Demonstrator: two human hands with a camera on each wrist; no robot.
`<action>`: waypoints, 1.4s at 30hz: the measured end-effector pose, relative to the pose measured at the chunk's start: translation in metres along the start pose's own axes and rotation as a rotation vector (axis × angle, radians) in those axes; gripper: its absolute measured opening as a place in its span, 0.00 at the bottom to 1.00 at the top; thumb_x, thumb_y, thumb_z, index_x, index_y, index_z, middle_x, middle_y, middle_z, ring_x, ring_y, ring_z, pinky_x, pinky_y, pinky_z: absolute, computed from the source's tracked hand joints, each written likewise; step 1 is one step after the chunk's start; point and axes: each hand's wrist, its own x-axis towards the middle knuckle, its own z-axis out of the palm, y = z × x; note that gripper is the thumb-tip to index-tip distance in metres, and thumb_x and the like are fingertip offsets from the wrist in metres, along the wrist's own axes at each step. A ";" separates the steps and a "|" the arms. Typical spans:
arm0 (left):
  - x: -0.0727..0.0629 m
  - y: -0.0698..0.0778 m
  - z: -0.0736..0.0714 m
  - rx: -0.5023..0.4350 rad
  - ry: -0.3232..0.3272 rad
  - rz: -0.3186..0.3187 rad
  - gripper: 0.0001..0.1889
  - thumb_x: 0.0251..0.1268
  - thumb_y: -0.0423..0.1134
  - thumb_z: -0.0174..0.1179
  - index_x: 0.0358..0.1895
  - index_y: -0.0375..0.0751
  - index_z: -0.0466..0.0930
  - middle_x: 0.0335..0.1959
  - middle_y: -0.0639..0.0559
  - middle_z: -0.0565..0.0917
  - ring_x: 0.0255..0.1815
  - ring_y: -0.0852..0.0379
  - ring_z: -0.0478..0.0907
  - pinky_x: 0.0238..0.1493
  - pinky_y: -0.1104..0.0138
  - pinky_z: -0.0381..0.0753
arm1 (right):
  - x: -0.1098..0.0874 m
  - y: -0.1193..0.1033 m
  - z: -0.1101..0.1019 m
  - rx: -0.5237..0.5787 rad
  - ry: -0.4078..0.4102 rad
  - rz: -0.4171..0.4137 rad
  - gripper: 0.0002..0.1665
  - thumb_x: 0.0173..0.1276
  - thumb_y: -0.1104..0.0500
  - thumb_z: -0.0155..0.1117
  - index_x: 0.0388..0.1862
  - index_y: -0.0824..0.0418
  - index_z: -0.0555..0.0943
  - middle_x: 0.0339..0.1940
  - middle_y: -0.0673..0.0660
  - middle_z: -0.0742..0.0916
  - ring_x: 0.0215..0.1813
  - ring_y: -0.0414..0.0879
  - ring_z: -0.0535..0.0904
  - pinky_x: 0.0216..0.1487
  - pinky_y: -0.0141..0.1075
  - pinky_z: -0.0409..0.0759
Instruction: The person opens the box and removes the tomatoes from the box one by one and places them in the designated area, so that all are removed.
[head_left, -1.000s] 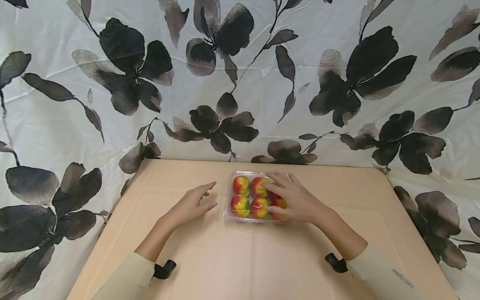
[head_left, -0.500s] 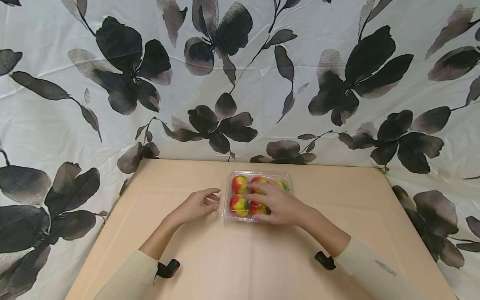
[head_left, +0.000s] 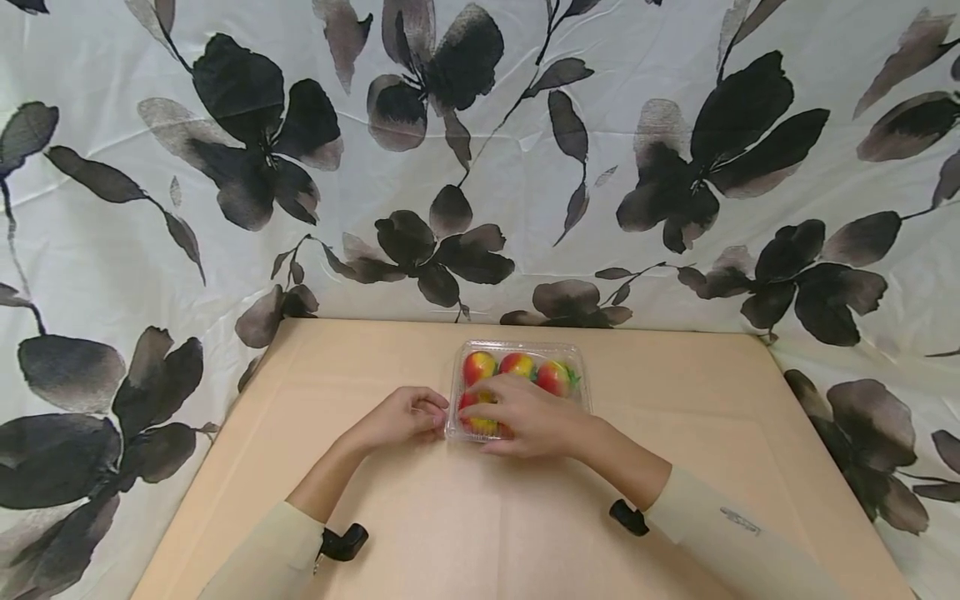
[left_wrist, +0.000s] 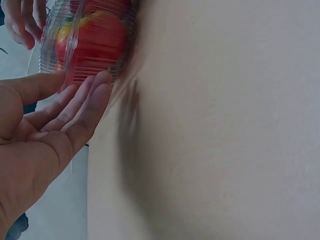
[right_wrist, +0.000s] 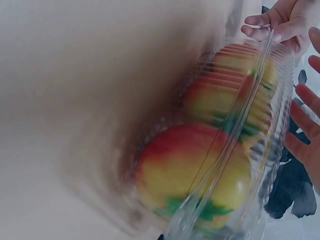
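A clear plastic clamshell box (head_left: pixel 588 392) lies on the table, its lid down. Inside are several red-and-yellow round fruits (head_left: pixel 553 377) with green leafy tops. My left hand (head_left: pixel 403 417) is at the box's left end. The left wrist view shows its thumb by the protruding rim (left_wrist: pixel 73 42) and its fingers, nearly straight, at the end wall. Over the front part of the lid is my right hand (head_left: pixel 528 417), fingers spread, covering some of the front fruits. The right wrist view shows those fingers beside the box; contact with the lid cannot be told.
A light tan table (head_left: pixel 487 517) extends around the box. White cloth with dark flowers (head_left: pixel 442 258) hangs behind it and along both sides. Each wrist carries a black camera, the left one (head_left: pixel 343 542) and the right one (head_left: pixel 628 517).
My right hand has moved left across the box, uncovering the right rear fruit. My left hand has come rightward to the box's left end, fingers more bent. The box stays in place.
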 end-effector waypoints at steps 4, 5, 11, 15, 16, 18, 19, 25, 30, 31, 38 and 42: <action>0.002 -0.003 0.002 -0.070 -0.015 -0.038 0.14 0.76 0.28 0.56 0.58 0.22 0.74 0.43 0.38 0.86 0.44 0.44 0.89 0.50 0.51 0.92 | 0.007 -0.003 0.004 -0.025 -0.003 0.004 0.27 0.66 0.43 0.74 0.63 0.46 0.83 0.63 0.52 0.81 0.65 0.47 0.75 0.70 0.46 0.78; 0.002 -0.003 0.003 -0.088 -0.017 -0.045 0.14 0.76 0.28 0.56 0.58 0.21 0.74 0.43 0.38 0.86 0.44 0.44 0.89 0.50 0.51 0.92 | 0.008 -0.004 0.005 -0.039 -0.008 0.005 0.27 0.66 0.43 0.73 0.63 0.45 0.84 0.62 0.51 0.81 0.64 0.46 0.75 0.68 0.45 0.78; 0.003 -0.005 0.005 -0.189 -0.016 -0.079 0.13 0.76 0.24 0.53 0.58 0.19 0.72 0.38 0.44 0.87 0.40 0.45 0.89 0.47 0.50 0.92 | 0.015 -0.008 0.012 -0.102 -0.015 0.008 0.24 0.66 0.42 0.73 0.60 0.43 0.85 0.57 0.51 0.80 0.57 0.45 0.73 0.57 0.40 0.80; 0.003 -0.004 0.006 -0.216 -0.015 -0.100 0.14 0.76 0.24 0.53 0.58 0.18 0.72 0.37 0.46 0.87 0.38 0.49 0.89 0.46 0.53 0.92 | 0.018 -0.011 0.017 -0.137 -0.005 0.010 0.22 0.66 0.41 0.74 0.57 0.43 0.86 0.51 0.50 0.79 0.52 0.44 0.72 0.51 0.36 0.79; 0.003 -0.003 0.006 -0.221 -0.016 -0.101 0.14 0.76 0.23 0.53 0.58 0.18 0.72 0.37 0.46 0.87 0.37 0.50 0.89 0.46 0.54 0.93 | 0.019 -0.011 0.018 -0.146 -0.003 0.008 0.22 0.66 0.41 0.74 0.56 0.43 0.86 0.50 0.50 0.79 0.51 0.43 0.72 0.49 0.35 0.78; 0.003 -0.003 0.006 -0.232 -0.020 -0.100 0.14 0.75 0.23 0.53 0.59 0.18 0.72 0.37 0.46 0.87 0.37 0.52 0.89 0.46 0.56 0.93 | 0.021 -0.012 0.022 -0.176 0.001 0.004 0.19 0.66 0.42 0.74 0.55 0.43 0.86 0.47 0.49 0.78 0.48 0.43 0.71 0.47 0.33 0.77; 0.004 -0.004 0.006 -0.236 -0.019 -0.102 0.14 0.75 0.23 0.53 0.59 0.17 0.72 0.37 0.46 0.87 0.37 0.53 0.89 0.46 0.57 0.93 | 0.022 -0.012 0.024 -0.187 0.006 0.001 0.18 0.66 0.43 0.74 0.54 0.42 0.86 0.46 0.49 0.78 0.48 0.43 0.71 0.46 0.33 0.77; 0.004 -0.006 0.007 -0.260 -0.026 -0.088 0.15 0.74 0.22 0.54 0.58 0.17 0.72 0.35 0.50 0.88 0.37 0.55 0.89 0.46 0.60 0.92 | 0.025 -0.015 0.032 -0.227 0.051 -0.013 0.14 0.66 0.45 0.75 0.49 0.42 0.86 0.44 0.49 0.78 0.47 0.43 0.71 0.44 0.33 0.74; 0.003 -0.006 0.007 -0.267 -0.041 -0.067 0.14 0.73 0.22 0.56 0.57 0.17 0.72 0.34 0.51 0.89 0.37 0.56 0.89 0.47 0.60 0.92 | 0.026 -0.016 0.036 -0.268 0.080 -0.029 0.14 0.64 0.45 0.77 0.47 0.43 0.86 0.43 0.50 0.78 0.47 0.44 0.72 0.44 0.33 0.75; 0.003 -0.006 0.007 -0.265 -0.042 -0.067 0.15 0.73 0.22 0.56 0.57 0.17 0.73 0.34 0.51 0.89 0.37 0.56 0.89 0.47 0.61 0.92 | 0.026 -0.017 0.036 -0.279 0.086 -0.034 0.15 0.64 0.44 0.77 0.47 0.43 0.86 0.43 0.50 0.78 0.46 0.44 0.72 0.43 0.33 0.75; 0.003 -0.008 0.007 -0.248 -0.038 -0.055 0.15 0.71 0.21 0.57 0.57 0.16 0.71 0.32 0.50 0.88 0.34 0.57 0.88 0.43 0.64 0.93 | 0.029 -0.019 0.039 -0.320 0.122 -0.053 0.16 0.62 0.43 0.78 0.47 0.43 0.89 0.40 0.50 0.77 0.43 0.44 0.71 0.41 0.32 0.74; 0.004 -0.010 0.007 -0.246 -0.041 -0.050 0.15 0.70 0.21 0.57 0.57 0.16 0.71 0.31 0.51 0.88 0.33 0.57 0.88 0.42 0.65 0.92 | 0.028 -0.020 0.039 -0.328 0.142 -0.056 0.14 0.63 0.44 0.78 0.46 0.44 0.90 0.38 0.50 0.77 0.42 0.44 0.72 0.40 0.32 0.74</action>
